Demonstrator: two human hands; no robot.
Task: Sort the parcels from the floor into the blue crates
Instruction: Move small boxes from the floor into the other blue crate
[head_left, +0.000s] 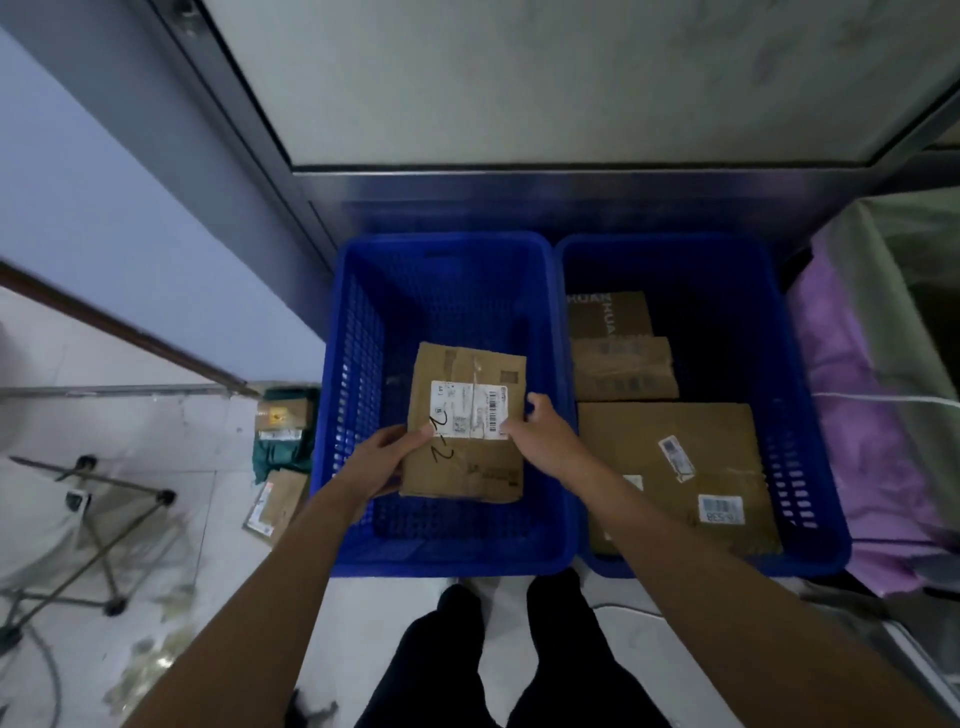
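Observation:
A brown cardboard parcel (467, 447) with a white label and a handwritten mark is held over the left blue crate (441, 249). My left hand (387, 460) grips its left edge, thumb on top. My right hand (545, 431) grips its right edge. The right blue crate (810, 467) holds a large flat cardboard parcel (675, 467) at the front and two smaller cardboard parcels (621, 364) behind it. On the floor left of the crates lie a green-wrapped parcel (283, 441) and a small cardboard parcel (275, 501).
A metal cabinet front (519, 197) rises behind the crates. A folding stand (104, 519) sits on the white tiles at the left. Pink fabric (857, 415) lies to the right of the crates. My legs (519, 649) stand just before the crates.

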